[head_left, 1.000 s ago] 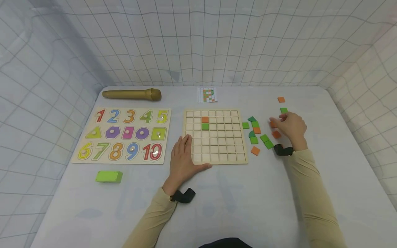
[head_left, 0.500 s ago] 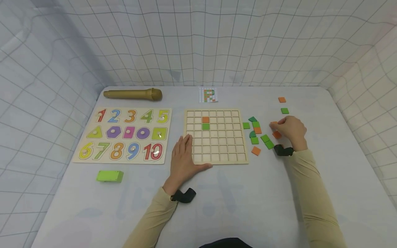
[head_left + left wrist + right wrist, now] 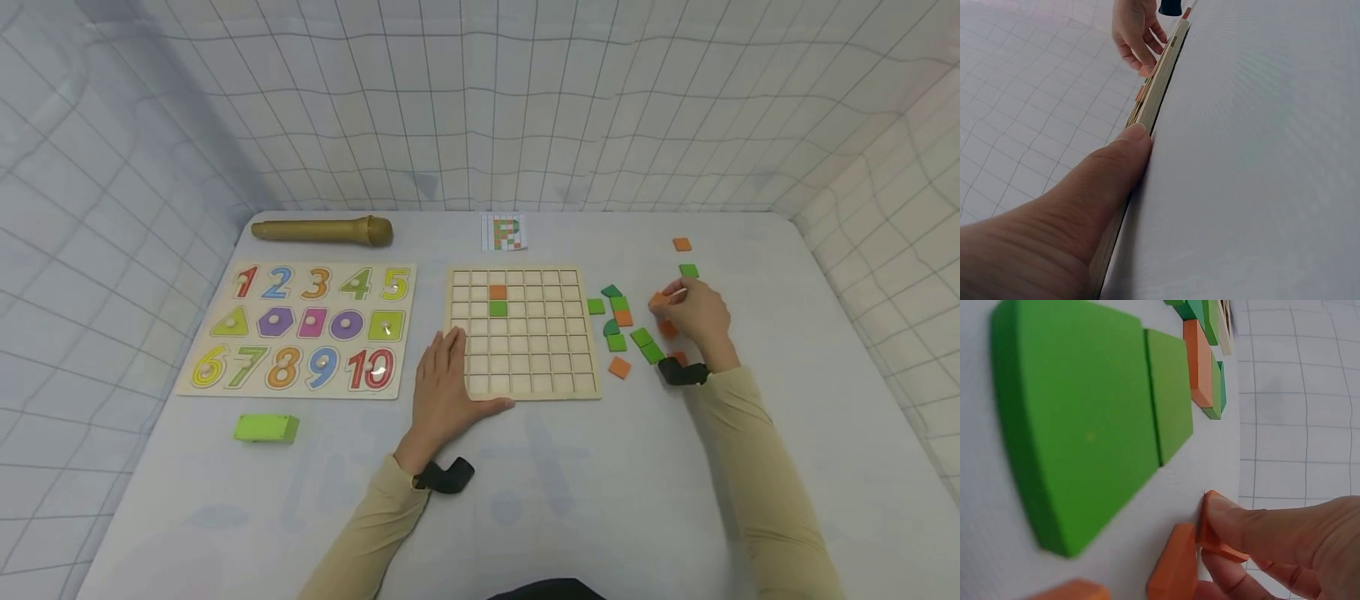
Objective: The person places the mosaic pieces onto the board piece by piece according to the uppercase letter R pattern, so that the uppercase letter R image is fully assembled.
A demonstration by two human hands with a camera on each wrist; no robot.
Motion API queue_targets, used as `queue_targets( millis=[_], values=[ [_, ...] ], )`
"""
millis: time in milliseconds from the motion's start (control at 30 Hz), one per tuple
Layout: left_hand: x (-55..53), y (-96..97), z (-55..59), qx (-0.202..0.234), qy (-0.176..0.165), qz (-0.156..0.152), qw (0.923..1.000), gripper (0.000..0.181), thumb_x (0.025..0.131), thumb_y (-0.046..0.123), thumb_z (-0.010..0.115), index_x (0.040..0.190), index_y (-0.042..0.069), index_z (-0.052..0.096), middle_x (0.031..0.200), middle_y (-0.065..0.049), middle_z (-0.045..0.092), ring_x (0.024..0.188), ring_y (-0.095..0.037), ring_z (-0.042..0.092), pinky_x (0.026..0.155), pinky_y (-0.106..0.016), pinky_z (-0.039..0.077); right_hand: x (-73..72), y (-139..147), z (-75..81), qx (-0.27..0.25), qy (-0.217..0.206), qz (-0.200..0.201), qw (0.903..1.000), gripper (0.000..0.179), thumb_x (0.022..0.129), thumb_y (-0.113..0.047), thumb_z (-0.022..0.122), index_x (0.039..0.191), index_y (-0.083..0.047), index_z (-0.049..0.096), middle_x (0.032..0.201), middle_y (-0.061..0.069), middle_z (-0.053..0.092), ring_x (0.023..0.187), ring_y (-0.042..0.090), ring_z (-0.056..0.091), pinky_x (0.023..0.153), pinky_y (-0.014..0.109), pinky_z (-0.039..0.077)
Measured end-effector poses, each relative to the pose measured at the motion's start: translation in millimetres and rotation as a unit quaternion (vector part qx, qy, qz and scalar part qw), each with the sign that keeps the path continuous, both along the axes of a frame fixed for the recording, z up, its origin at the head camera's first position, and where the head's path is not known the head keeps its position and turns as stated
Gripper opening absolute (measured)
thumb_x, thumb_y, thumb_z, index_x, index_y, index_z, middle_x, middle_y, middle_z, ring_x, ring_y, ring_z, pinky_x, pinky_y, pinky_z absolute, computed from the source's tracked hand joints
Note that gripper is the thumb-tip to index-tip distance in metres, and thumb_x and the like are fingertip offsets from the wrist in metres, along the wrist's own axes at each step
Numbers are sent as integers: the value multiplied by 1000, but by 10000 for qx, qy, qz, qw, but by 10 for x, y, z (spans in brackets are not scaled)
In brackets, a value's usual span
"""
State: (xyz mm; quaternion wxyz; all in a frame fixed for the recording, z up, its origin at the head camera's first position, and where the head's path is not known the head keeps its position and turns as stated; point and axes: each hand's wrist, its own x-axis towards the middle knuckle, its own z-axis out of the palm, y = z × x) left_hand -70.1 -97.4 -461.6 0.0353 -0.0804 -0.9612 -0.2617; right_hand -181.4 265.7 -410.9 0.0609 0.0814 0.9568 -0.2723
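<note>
My left hand (image 3: 444, 385) rests at the lower left corner of a wooden grid board (image 3: 540, 363). Its fingers lie straight along the left side, and in the left wrist view the thumb (image 3: 1107, 172) presses on the board's edge. One orange square tile (image 3: 498, 292) sits in the grid directly above a green square tile (image 3: 498, 308). To the board's right, my right hand (image 3: 699, 313) pinches an orange tile (image 3: 1209, 519) between thumb and fingers, tilted in the right wrist view. Another orange tile (image 3: 1174, 565) lies just beside it.
Several green and orange tiles (image 3: 617, 342) are scattered right of the board. A patterned card (image 3: 504, 232) lies behind it. Leftward are a number puzzle board (image 3: 408, 333), a gold microphone (image 3: 322, 231) and a green block (image 3: 266, 428). Gridded walls (image 3: 495, 108) enclose the table.
My right hand has shifted slightly left, now with an orange tile pinched in its fingers. An orange tile near the right wrist has come into view. The left hand stays in place.
</note>
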Motion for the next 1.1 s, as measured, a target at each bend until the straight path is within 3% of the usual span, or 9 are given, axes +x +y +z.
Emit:
queue_targets(
  millis=[300,500,833,1100],
  values=[
    [5,-1,7,-37,-14,4,10000,120,62,66,76,149,3,23,152,-14,22,141,-31,8,111,-46,12,30,-198,-29,-349,918,98,9951,33,90,-30,65,99,0,57,91,16,61,56,20,53,49,30,38],
    [3,-1,8,-63,-14,20,10000,121,62,66,76,149,2,23,152,-14,22,141,-31,8,111,-46,11,21,-485,10,-879,1412,633,9840,32,89,-29,67,97,0,57,88,14,61,71,24,55,57,31,40],
    [-8,9,7,-133,-9,23,9999,122,61,68,75,149,2,23,152,-14,22,141,-30,9,112,-44,11,31,-1174,-26,-1334,1319,2053,9605,23,84,-23,74,91,-6,60,83,6,65,67,20,57,56,30,43],
    [0,8,5,-104,4,31,9999,121,62,67,76,149,1,24,152,-14,23,141,-30,9,112,-43,11,38,-1595,-66,-1438,1023,2587,9497,21,82,-25,76,87,-10,64,81,1,64,67,16,56,60,30,43]
  ],
)
